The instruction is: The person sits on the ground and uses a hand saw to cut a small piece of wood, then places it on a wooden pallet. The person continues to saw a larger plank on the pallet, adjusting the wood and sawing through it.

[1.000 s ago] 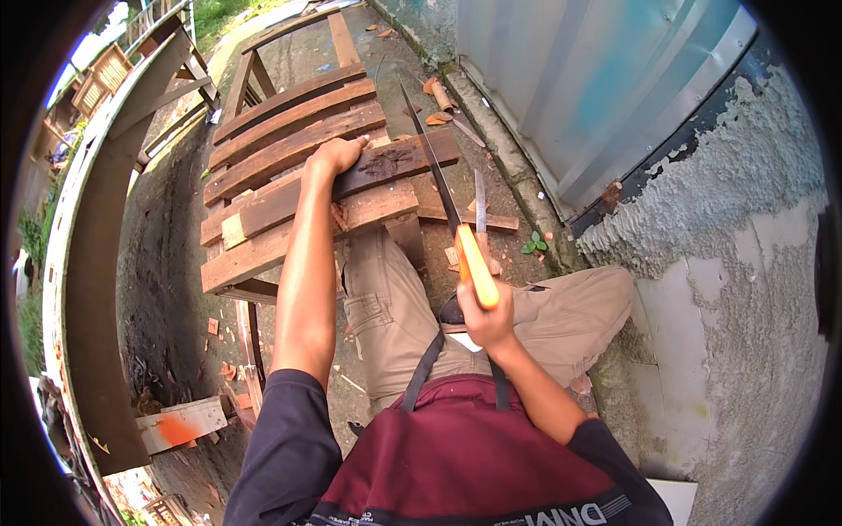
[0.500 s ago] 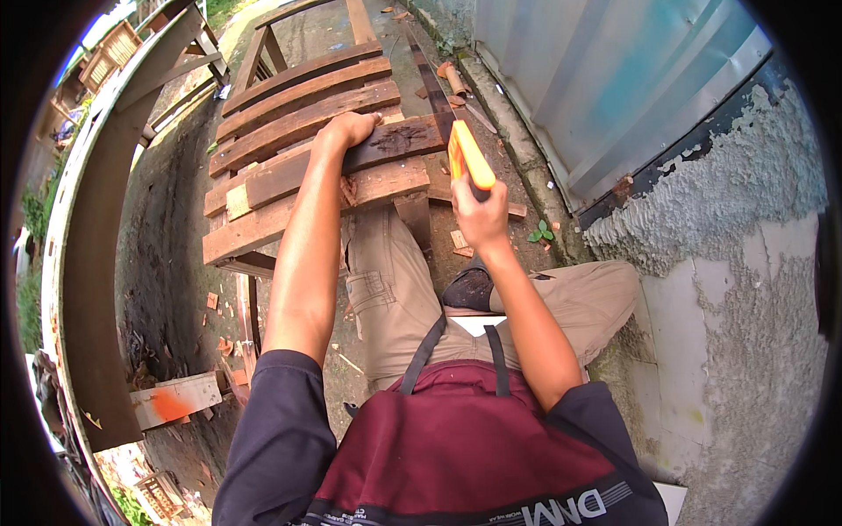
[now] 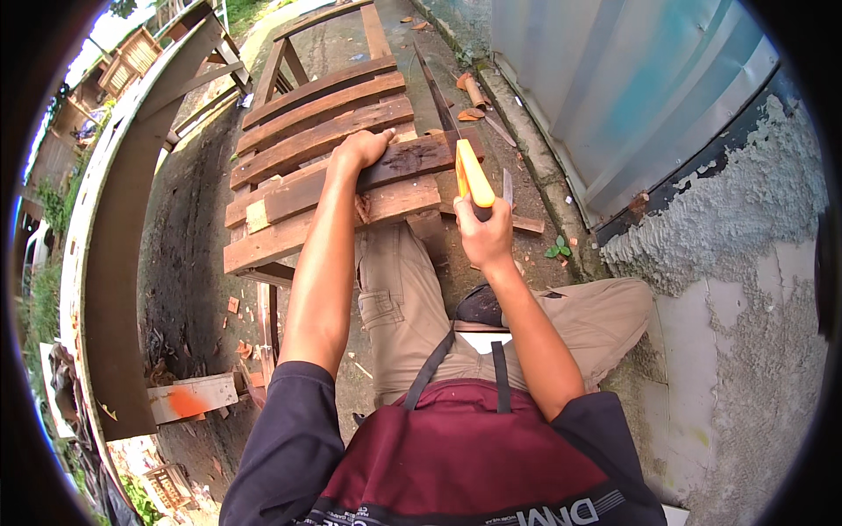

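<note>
My right hand (image 3: 485, 235) is wrapped round the yellow-and-black handle of a handsaw (image 3: 474, 175). The saw's dark blade (image 3: 432, 86) points away from me and crosses a dark wooden plank (image 3: 408, 159) close to its right end. A short stub of the plank shows to the right of the blade. My left hand (image 3: 360, 151) bears down on the same plank, left of the blade, thumb toward the saw; its other fingers are mostly hidden. The plank lies over a slatted wooden frame (image 3: 331, 217), whose near end is by my legs.
A corrugated metal sheet (image 3: 605, 96) and a rough wall (image 3: 737, 193) rise on the right. Leftward stands a long wooden bench-like structure (image 3: 101, 289). Wood offcuts (image 3: 526, 224), a small plant (image 3: 558, 249) and a clay-coloured pipe piece (image 3: 474, 91) lie about the ground.
The whole view has shifted, so the frame appears lower and further right. The saw has shifted slightly toward me relative to the plank. My left hand stays on the plank.
</note>
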Action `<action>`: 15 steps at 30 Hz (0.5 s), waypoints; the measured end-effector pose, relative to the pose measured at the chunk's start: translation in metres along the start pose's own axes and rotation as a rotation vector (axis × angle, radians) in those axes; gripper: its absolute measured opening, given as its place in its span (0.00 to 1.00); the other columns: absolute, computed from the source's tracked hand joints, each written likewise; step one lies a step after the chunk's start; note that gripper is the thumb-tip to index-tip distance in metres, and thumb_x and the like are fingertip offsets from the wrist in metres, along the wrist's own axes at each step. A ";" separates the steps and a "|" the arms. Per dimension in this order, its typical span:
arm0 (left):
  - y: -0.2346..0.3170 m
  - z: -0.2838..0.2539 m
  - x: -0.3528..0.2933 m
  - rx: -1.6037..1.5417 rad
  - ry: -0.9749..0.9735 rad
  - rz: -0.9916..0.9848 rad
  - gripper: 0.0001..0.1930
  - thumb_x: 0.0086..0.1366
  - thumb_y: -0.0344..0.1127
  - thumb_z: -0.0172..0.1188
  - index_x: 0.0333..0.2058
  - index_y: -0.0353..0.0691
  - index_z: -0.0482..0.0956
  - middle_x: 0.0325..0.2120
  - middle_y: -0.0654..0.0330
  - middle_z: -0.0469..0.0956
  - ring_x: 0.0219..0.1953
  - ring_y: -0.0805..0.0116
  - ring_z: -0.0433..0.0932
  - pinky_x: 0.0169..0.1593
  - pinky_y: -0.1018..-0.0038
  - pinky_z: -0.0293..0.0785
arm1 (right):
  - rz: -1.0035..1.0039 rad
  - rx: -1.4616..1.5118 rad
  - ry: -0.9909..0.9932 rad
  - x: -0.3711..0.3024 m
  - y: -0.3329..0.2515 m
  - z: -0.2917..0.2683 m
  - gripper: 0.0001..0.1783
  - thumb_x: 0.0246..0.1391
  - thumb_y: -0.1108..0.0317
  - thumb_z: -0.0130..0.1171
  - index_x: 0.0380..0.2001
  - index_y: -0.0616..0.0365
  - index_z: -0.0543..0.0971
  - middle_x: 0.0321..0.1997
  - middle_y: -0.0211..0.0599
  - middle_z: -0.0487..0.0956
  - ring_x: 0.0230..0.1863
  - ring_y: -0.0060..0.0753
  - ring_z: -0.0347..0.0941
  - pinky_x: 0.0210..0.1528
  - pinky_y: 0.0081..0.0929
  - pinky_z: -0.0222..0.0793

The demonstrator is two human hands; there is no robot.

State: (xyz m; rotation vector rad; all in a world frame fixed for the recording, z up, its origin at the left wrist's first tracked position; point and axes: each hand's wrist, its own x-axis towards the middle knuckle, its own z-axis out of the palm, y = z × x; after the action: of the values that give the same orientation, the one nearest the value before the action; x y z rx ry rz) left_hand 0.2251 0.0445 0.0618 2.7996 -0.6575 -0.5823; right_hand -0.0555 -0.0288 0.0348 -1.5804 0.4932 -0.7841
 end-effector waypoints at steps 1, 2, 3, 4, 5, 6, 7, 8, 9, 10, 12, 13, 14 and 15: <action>-0.006 0.000 0.004 -0.018 0.021 0.005 0.41 0.69 0.69 0.45 0.59 0.34 0.77 0.63 0.44 0.71 0.67 0.46 0.68 0.69 0.58 0.62 | 0.021 0.045 -0.011 -0.002 0.007 0.000 0.14 0.59 0.66 0.62 0.25 0.65 0.78 0.17 0.34 0.75 0.20 0.24 0.70 0.26 0.31 0.64; -0.015 0.001 0.008 -0.004 0.018 0.000 0.41 0.69 0.69 0.45 0.59 0.34 0.77 0.63 0.43 0.71 0.67 0.46 0.68 0.69 0.58 0.62 | 0.036 0.089 -0.030 -0.003 0.018 -0.001 0.14 0.60 0.65 0.62 0.26 0.65 0.78 0.18 0.34 0.75 0.21 0.24 0.70 0.26 0.30 0.64; -0.019 0.003 0.012 0.011 0.011 0.001 0.41 0.68 0.69 0.45 0.59 0.34 0.77 0.63 0.43 0.71 0.67 0.46 0.68 0.69 0.58 0.63 | 0.053 0.130 -0.042 -0.003 0.022 -0.004 0.15 0.61 0.64 0.62 0.26 0.66 0.78 0.18 0.35 0.76 0.21 0.24 0.70 0.27 0.30 0.64; -0.022 0.003 0.017 0.026 0.003 0.002 0.41 0.68 0.69 0.46 0.59 0.34 0.77 0.63 0.43 0.71 0.67 0.47 0.68 0.68 0.58 0.63 | 0.028 0.193 -0.038 -0.001 0.026 -0.005 0.16 0.62 0.63 0.62 0.27 0.66 0.79 0.18 0.35 0.76 0.22 0.24 0.70 0.27 0.30 0.65; -0.015 0.002 0.015 0.002 0.031 0.011 0.41 0.68 0.68 0.47 0.59 0.34 0.77 0.62 0.41 0.72 0.66 0.46 0.70 0.68 0.58 0.64 | 0.010 0.258 -0.019 0.000 0.029 -0.006 0.16 0.63 0.62 0.62 0.27 0.66 0.79 0.19 0.35 0.76 0.22 0.24 0.70 0.27 0.30 0.65; -0.014 0.002 0.013 -0.004 0.033 0.014 0.41 0.68 0.68 0.48 0.58 0.34 0.77 0.61 0.40 0.73 0.65 0.45 0.71 0.67 0.58 0.64 | -0.007 0.335 0.000 0.000 0.028 -0.005 0.17 0.64 0.61 0.62 0.28 0.66 0.79 0.19 0.35 0.76 0.22 0.23 0.70 0.27 0.30 0.65; -0.012 0.001 0.012 -0.009 0.034 0.017 0.41 0.67 0.68 0.48 0.58 0.33 0.78 0.61 0.40 0.74 0.64 0.45 0.72 0.67 0.58 0.65 | 0.009 0.285 -0.031 0.002 0.028 -0.008 0.19 0.66 0.59 0.61 0.29 0.65 0.79 0.20 0.36 0.76 0.22 0.24 0.70 0.28 0.30 0.66; -0.016 0.000 0.012 -0.008 0.032 0.015 0.41 0.67 0.68 0.49 0.58 0.33 0.78 0.60 0.40 0.74 0.64 0.45 0.73 0.67 0.58 0.65 | -0.023 0.214 -0.033 0.001 0.013 -0.009 0.19 0.65 0.56 0.62 0.32 0.64 0.79 0.20 0.38 0.77 0.23 0.27 0.73 0.28 0.32 0.68; -0.014 0.000 0.006 0.018 0.067 0.067 0.39 0.67 0.67 0.50 0.57 0.34 0.79 0.57 0.40 0.77 0.61 0.45 0.75 0.65 0.59 0.66 | -0.089 0.249 0.006 0.001 0.016 -0.007 0.20 0.64 0.54 0.63 0.33 0.63 0.78 0.20 0.39 0.77 0.23 0.30 0.75 0.28 0.33 0.69; -0.009 -0.004 0.003 0.034 0.054 0.073 0.36 0.67 0.65 0.51 0.56 0.36 0.80 0.55 0.42 0.79 0.60 0.47 0.76 0.64 0.60 0.68 | -0.155 0.282 0.048 0.002 0.020 -0.005 0.21 0.63 0.51 0.64 0.33 0.62 0.77 0.20 0.40 0.77 0.24 0.32 0.77 0.28 0.33 0.69; -0.009 -0.008 -0.003 0.007 0.065 0.056 0.33 0.66 0.62 0.54 0.55 0.38 0.82 0.55 0.43 0.80 0.59 0.49 0.77 0.63 0.62 0.68 | -0.117 0.258 0.015 -0.001 0.025 -0.009 0.25 0.61 0.46 0.65 0.32 0.59 0.73 0.20 0.40 0.76 0.23 0.35 0.77 0.27 0.34 0.70; -0.006 -0.006 -0.003 0.001 0.075 0.046 0.32 0.66 0.61 0.54 0.54 0.38 0.82 0.54 0.43 0.80 0.59 0.49 0.78 0.63 0.62 0.68 | -0.143 0.284 0.060 -0.004 0.027 -0.011 0.25 0.62 0.46 0.64 0.34 0.59 0.73 0.20 0.38 0.76 0.23 0.34 0.77 0.27 0.33 0.70; -0.008 -0.004 -0.003 -0.014 0.093 0.029 0.32 0.66 0.60 0.55 0.54 0.38 0.83 0.54 0.43 0.80 0.58 0.49 0.78 0.63 0.62 0.69 | -0.175 0.309 0.093 -0.007 0.025 -0.012 0.25 0.62 0.45 0.63 0.36 0.59 0.73 0.21 0.37 0.76 0.22 0.33 0.76 0.27 0.33 0.69; -0.011 -0.002 -0.004 -0.030 0.112 0.011 0.31 0.65 0.60 0.56 0.53 0.38 0.83 0.53 0.43 0.80 0.58 0.49 0.78 0.63 0.63 0.69 | -0.176 0.331 0.102 -0.008 0.025 -0.011 0.24 0.62 0.46 0.63 0.37 0.59 0.73 0.21 0.36 0.75 0.21 0.32 0.75 0.26 0.32 0.69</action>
State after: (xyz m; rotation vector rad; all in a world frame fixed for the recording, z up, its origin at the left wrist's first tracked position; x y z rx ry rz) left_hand 0.2264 0.0564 0.0620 2.7752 -0.6363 -0.4252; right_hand -0.0658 -0.0345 0.0088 -1.2908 0.2812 -1.0289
